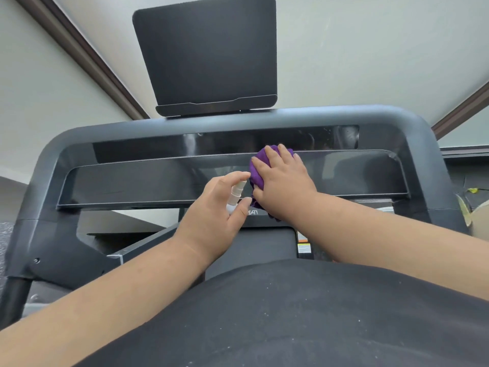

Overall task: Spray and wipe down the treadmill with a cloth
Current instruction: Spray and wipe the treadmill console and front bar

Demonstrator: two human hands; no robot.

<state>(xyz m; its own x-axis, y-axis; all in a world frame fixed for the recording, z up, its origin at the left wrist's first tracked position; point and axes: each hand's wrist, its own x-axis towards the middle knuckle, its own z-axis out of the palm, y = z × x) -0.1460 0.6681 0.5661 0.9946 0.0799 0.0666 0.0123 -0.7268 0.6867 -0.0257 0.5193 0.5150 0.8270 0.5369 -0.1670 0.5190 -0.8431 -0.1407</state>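
Observation:
The dark treadmill console [127, 181] spans the view, with a glossy black panel across its front. My right hand [284, 181] lies flat on a bunched purple cloth [258, 173], pressing it against the panel right of centre. My left hand [214, 207] holds a small white spray bottle [236, 193] just left of the cloth, index finger on top of the nozzle, which points at the panel. The bottle's body is mostly hidden in my palm.
A black tablet holder [206, 54] stands above the console's top rail [264, 115]. The treadmill belt [264, 247] lies below my hands. A pale wall with brown trim is behind. A cardboard box [476, 218] sits at the right edge.

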